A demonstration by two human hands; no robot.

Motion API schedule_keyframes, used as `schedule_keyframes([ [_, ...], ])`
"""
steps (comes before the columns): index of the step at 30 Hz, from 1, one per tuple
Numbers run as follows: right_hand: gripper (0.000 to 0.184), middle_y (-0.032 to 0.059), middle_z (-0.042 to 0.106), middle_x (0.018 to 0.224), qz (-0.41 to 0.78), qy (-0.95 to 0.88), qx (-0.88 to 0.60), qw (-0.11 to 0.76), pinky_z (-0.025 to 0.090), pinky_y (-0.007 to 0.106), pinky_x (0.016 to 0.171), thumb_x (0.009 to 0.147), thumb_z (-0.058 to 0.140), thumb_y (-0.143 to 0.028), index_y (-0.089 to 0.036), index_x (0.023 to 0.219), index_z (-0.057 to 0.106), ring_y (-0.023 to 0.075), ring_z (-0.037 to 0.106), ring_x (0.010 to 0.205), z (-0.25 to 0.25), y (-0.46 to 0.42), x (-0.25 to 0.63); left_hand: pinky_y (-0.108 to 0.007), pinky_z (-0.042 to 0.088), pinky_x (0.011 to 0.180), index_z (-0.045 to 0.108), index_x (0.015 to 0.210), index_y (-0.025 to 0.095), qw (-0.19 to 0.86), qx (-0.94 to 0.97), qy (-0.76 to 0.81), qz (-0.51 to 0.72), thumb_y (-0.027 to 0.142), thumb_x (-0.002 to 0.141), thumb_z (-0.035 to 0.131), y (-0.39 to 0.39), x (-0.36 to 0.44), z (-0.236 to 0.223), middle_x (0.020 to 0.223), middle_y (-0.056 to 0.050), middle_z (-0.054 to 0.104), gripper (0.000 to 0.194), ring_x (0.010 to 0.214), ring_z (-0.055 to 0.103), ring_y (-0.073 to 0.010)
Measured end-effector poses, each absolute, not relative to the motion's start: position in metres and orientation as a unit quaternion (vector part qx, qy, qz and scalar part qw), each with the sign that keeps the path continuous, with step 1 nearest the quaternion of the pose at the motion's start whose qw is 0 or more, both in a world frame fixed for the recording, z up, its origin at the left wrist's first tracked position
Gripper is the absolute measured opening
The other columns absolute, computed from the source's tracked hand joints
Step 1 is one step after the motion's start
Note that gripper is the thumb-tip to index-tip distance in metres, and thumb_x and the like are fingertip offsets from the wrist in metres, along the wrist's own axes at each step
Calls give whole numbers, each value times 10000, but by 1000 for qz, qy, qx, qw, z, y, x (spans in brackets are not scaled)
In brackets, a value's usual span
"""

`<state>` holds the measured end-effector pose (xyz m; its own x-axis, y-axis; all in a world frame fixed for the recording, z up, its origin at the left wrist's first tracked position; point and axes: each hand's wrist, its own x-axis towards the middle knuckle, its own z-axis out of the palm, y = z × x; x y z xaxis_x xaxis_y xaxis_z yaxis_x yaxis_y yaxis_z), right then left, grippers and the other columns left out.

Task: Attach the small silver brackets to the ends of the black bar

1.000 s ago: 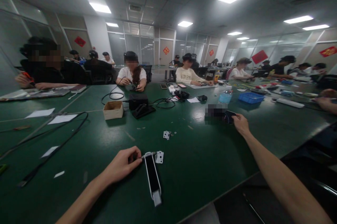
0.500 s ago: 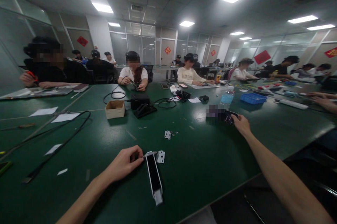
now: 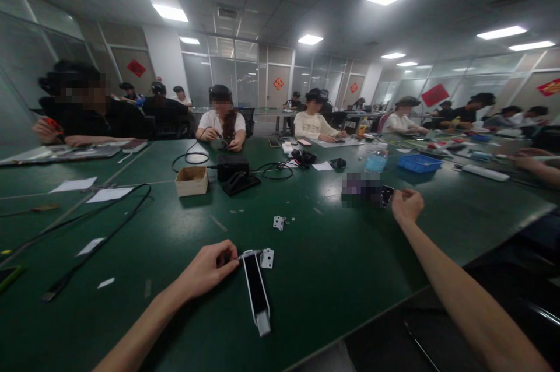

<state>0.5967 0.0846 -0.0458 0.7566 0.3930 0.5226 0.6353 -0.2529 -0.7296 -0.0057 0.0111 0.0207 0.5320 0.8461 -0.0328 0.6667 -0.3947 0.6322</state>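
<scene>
Near the front of the dark green counter [image 3: 315, 284] lies a long, narrow black strip device with a white frame [image 3: 256, 287], pale block at its near end, slightly slanted. Left hand [image 3: 213, 267] at its far end: thumb and fingertips pinched together on a thin grey metal rod [image 3: 245, 256]. Flat silvery metal plate with holes [image 3: 268, 259] just right of that end. Second perforated silvery plate [image 3: 278, 223] farther back, tiny rings [image 3: 293, 219] beside it. Right hand [image 3: 408, 206] well apart, fingers curled in at the edge of a dark, phone-like slab [image 3: 387, 196], partly pixelated; cannot tell if gripped or only touched. Behind that, clear bottle with blue liquid [image 3: 376, 161] and blue plastic basket [image 3: 420, 164]. Farther left, open tan cardboard box [image 3: 191, 183] near a black boxy unit [image 3: 233, 168]; black cable [image 3: 55, 290] on far left. Person in white top [image 3: 222, 122] seated opposite, other people around.
</scene>
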Motion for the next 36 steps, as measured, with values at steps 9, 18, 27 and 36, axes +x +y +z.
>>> schedule_keyframes([
  [9, 384, 122, 660, 971, -45, -315, -804, 503, 445, 386, 861, 764, 549, -361, -123, 1057, 621, 244, 596, 887, -48, 97, 600, -267, 396, 605, 583, 863, 189, 300, 823, 459, 147, 407, 829, 490, 12, -5, 20, 764, 0, 595, 240, 675, 528, -166],
  [18, 431, 122, 681, 930, -28, -325, -804, 498, 465, 362, 800, 730, 610, -417, -112, 1030, 659, 237, 612, 837, -53, 103, 609, -260, 389, 604, 585, 854, 189, 299, 825, 459, 140, 416, 821, 479, 13, -5, 20, 766, 3, 598, 252, 671, 521, -162],
  [27, 438, 137, 679, 995, -12, -320, -804, 501, 457, 352, 804, 773, 569, -425, -109, 1063, 657, 239, 616, 868, -50, 101, 606, -254, 380, 590, 584, 844, 192, 297, 822, 463, 147, 399, 814, 486, 12, -3, 21, 740, 12, 585, 231, 660, 521, -159],
  [36, 422, 148, 675, 1023, -13, -311, -803, 509, 447, 335, 820, 781, 556, -409, -105, 1057, 658, 237, 614, 904, -48, 97, 602, -258, 390, 602, 587, 883, 190, 301, 827, 453, 144, 410, 842, 482, 15, -7, 17, 799, -2, 612, 247, 693, 541, -166],
])
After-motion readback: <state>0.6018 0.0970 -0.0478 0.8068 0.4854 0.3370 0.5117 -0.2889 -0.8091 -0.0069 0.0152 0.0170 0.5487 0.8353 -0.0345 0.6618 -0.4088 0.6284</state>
